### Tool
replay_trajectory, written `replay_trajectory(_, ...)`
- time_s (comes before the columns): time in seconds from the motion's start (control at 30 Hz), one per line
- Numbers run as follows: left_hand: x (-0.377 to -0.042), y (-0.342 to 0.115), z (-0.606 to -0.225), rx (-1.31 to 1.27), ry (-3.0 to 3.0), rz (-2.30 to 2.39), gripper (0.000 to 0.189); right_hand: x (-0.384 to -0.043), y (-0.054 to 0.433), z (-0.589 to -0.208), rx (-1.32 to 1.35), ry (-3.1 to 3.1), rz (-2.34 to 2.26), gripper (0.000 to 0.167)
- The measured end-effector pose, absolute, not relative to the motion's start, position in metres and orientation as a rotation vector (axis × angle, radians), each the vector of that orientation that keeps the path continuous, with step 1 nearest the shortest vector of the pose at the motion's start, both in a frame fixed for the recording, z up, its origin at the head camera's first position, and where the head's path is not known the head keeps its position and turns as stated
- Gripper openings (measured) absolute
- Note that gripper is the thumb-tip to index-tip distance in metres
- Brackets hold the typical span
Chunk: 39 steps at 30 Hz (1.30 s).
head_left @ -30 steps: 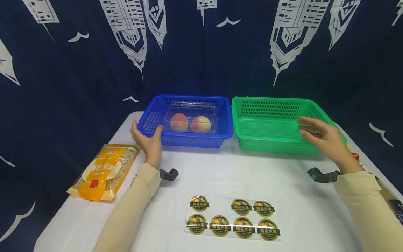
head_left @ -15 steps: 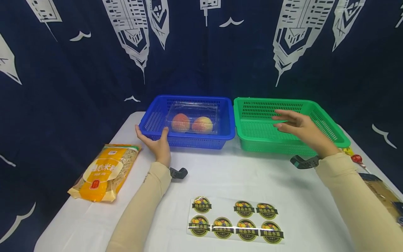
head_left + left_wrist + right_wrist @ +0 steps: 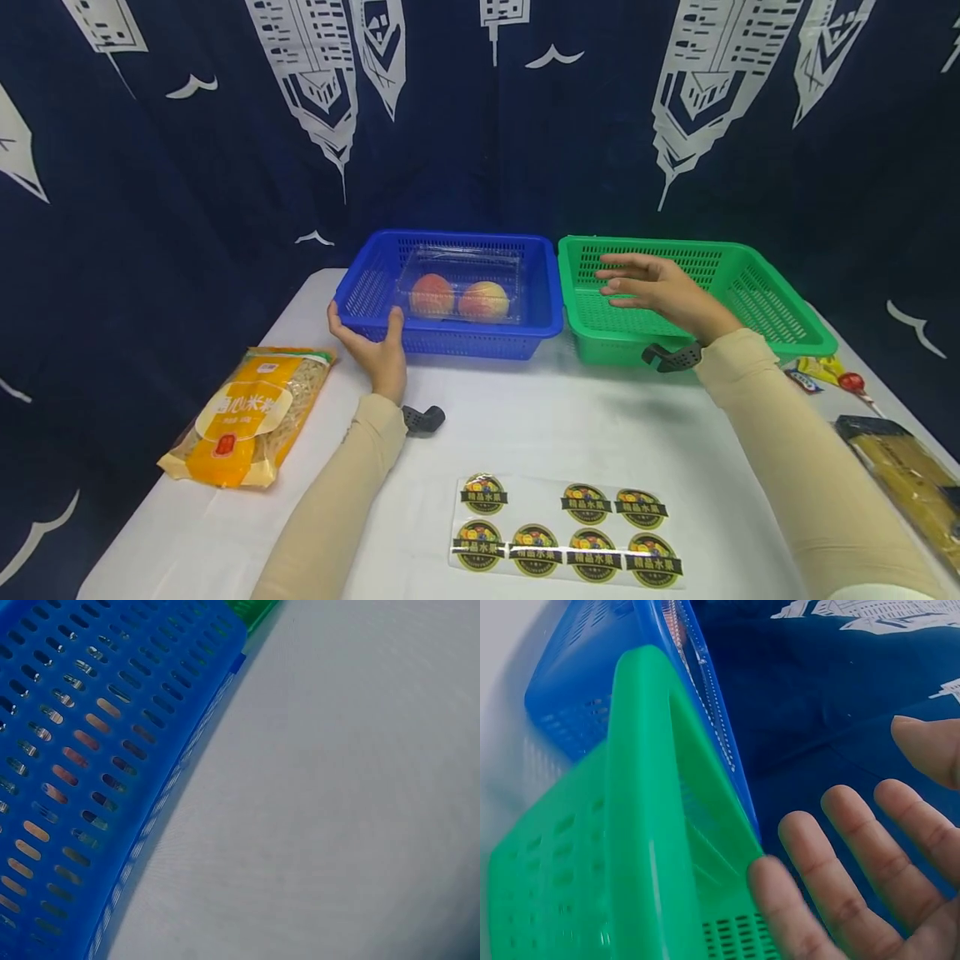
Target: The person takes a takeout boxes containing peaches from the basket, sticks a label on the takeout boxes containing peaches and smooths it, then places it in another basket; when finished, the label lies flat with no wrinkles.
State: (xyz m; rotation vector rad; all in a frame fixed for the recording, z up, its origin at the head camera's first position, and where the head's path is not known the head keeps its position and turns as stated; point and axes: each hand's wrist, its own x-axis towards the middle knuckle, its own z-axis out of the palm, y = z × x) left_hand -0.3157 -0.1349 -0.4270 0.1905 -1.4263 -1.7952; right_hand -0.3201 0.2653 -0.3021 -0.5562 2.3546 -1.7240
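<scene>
My left hand (image 3: 375,350) is at the front left corner of the blue basket (image 3: 465,340), thumb and fingers spread apart. Whether it touches the rim I cannot tell. Inside that basket lies a clear plastic fruit box (image 3: 463,262) with two peaches (image 3: 484,300) in it. The left wrist view shows only the basket's slotted wall (image 3: 135,750) and the white tabletop, not the hand. Over the green basket (image 3: 780,308) hangs my right hand (image 3: 663,293), its fingers loosely extended and holding nothing. In the right wrist view its fingers (image 3: 840,892) show beside the green rim (image 3: 641,787).
A sheet of round fruit stickers (image 3: 562,533) lies at the table's front. To the left is a yellow noodle bag (image 3: 247,412). At the right edge are a red lollipop (image 3: 851,382), small wrapped sweets (image 3: 817,371) and a brown package (image 3: 907,475). A dark curtain (image 3: 480,150) hangs behind.
My right hand has moved left across the green basket, from its right side towards the blue one. The left hand has shifted slightly right, closer to the blue basket's corner.
</scene>
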Motion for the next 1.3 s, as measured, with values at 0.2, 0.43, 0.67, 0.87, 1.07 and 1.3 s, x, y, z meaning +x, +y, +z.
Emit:
replay_trajectory(0.2,-0.317,-0.137,-0.428,0.203,-1.471,-1.762,0.094,-0.334,0.242,-0.304,-0.543,2.263,-1.776,0.059)
replay_trajectory(0.43,-0.318,-0.138,-0.430,0.199,-1.457,-1.705,0.093,-0.347,0.217,-0.310,-0.530,2.178,-1.812,0.059)
replay_trajectory(0.67,-0.317,-0.136,-0.432,0.230,-1.495,-1.663,0.092,-0.354,0.193,-0.314,-0.467,2.151,-1.837,0.057)
replay_trajectory(0.87,-0.317,-0.137,-0.432,0.230,-1.503,-1.657,0.091,-0.359,0.174,-0.312,-0.392,2.096,-1.851,0.063)
replay_trajectory(1.07,-0.319,-0.139,-0.433,0.228,-1.496,-1.673,0.091,-0.365,0.157,-0.309,-0.297,1.999,-1.921,0.067)
replay_trajectory(1.3,-0.319,-0.137,-0.428,0.228,-1.484,-1.695,0.092,-0.373,0.145,-0.305,-0.268,1.979,-1.920,0.068)
